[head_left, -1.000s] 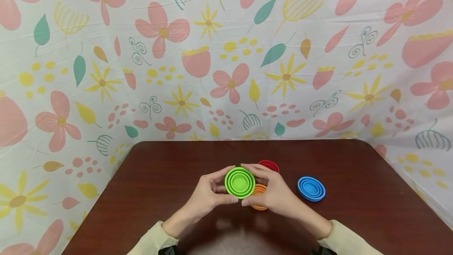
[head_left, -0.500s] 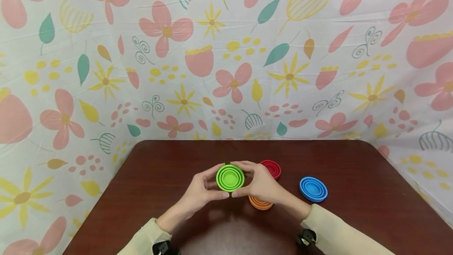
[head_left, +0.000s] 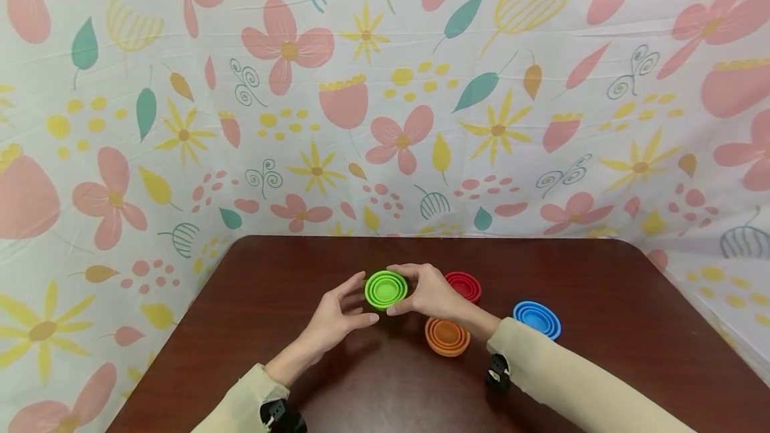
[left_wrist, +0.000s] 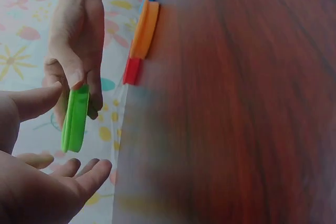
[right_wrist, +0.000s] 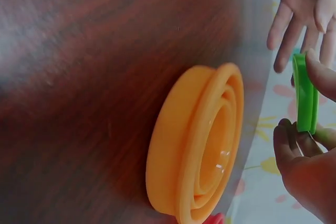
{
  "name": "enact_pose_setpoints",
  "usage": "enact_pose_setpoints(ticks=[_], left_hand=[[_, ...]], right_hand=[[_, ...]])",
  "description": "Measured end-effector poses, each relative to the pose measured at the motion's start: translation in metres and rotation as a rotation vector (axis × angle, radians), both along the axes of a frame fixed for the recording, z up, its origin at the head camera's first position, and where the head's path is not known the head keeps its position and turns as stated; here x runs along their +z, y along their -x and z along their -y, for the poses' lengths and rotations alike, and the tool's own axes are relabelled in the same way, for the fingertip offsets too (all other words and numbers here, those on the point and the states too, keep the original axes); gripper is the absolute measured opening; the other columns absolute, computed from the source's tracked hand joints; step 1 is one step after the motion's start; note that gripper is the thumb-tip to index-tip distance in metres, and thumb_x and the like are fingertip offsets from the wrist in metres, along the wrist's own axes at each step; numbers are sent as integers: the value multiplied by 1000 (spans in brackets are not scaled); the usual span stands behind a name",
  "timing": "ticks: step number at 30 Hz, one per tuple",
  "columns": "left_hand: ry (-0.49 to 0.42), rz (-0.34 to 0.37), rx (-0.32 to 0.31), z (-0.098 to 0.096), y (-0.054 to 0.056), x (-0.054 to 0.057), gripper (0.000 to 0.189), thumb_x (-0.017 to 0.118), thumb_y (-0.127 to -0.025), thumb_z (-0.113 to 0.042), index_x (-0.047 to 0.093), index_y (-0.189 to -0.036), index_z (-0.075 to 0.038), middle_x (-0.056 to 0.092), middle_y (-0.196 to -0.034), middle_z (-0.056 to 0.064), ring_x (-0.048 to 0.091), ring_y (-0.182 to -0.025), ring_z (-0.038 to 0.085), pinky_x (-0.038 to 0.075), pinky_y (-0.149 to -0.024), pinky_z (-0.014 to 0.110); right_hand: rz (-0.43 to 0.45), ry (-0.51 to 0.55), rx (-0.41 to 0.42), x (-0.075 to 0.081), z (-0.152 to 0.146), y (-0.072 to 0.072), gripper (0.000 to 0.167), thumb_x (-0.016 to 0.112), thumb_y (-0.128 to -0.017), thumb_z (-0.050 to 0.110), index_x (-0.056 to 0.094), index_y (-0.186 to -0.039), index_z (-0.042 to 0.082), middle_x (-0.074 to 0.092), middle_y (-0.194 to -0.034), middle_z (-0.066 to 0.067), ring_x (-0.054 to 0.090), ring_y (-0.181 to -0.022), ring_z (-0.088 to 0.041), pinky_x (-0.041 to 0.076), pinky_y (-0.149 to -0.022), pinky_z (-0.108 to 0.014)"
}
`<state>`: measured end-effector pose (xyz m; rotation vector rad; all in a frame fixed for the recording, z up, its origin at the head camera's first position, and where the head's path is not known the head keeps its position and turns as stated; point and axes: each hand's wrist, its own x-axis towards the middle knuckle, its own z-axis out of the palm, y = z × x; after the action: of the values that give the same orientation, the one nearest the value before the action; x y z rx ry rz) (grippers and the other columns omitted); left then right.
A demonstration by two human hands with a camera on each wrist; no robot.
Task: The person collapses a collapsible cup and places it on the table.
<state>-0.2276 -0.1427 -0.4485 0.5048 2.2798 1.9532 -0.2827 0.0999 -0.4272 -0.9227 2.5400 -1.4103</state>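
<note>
Green cup is now pinched by right hand only, lifted above table further back vs 1 s ago; left hand is released, fingers spread beside it.

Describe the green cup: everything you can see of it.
The green cup is a bright lime disc of stepped concentric rings, matte and rubbery-looking, collapsed flat. It is held above the table, tilted up so its ringed face is toward the head camera; the wrist views show it edge-on and thin. The right hand pinches its rim between thumb and fingers. The left hand is open beside it, fingers apart from it. The orange, red and blue cups lie apart from it.
</note>
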Motion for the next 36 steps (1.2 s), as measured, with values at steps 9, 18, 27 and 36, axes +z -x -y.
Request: enact_pose_setpoints(ticks=[9, 18, 27, 36], left_hand=[[66, 5, 16, 6, 9, -6, 84, 81, -93, -8, 36, -163, -3, 41, -158, 29, 46, -142, 48, 41, -115, 58], [103, -3, 6, 5, 14, -7, 85, 82, -92, -10, 35, -163, -3, 40, -159, 28, 44, -143, 49, 42, -114, 59], [114, 4, 6, 5, 17, -7, 86, 82, -93, -8, 34, -164, -3, 38, -160, 29, 42, -144, 49, 40, -116, 59], [123, 10, 10, 5, 18, -7, 87, 82, -91, -6, 34, -163, -2, 40, -159, 29, 44, -143, 50, 41, -115, 60]], right_hand=[[8, -111, -48, -9, 5, 16, 80, 99, -73, 21, 64, -142, -2, 70, -132, -13, 68, -113, -24, 56, -97, -46], [46, -160, -39, -13, 8, 22, 80, 99, -73, 17, 63, -142, -4, 69, -134, -15, 64, -123, -30, 53, -105, -50], [22, -256, 3, -10, 9, 31, 80, 100, -72, 17, 65, -141, -2, 72, -129, -10, 68, -110, -21, 56, -96, -42], [41, -303, 62, -6, 5, 42, 81, 100, -71, 15, 64, -141, -3, 70, -133, -13, 68, -113, -23, 56, -97, -42]])
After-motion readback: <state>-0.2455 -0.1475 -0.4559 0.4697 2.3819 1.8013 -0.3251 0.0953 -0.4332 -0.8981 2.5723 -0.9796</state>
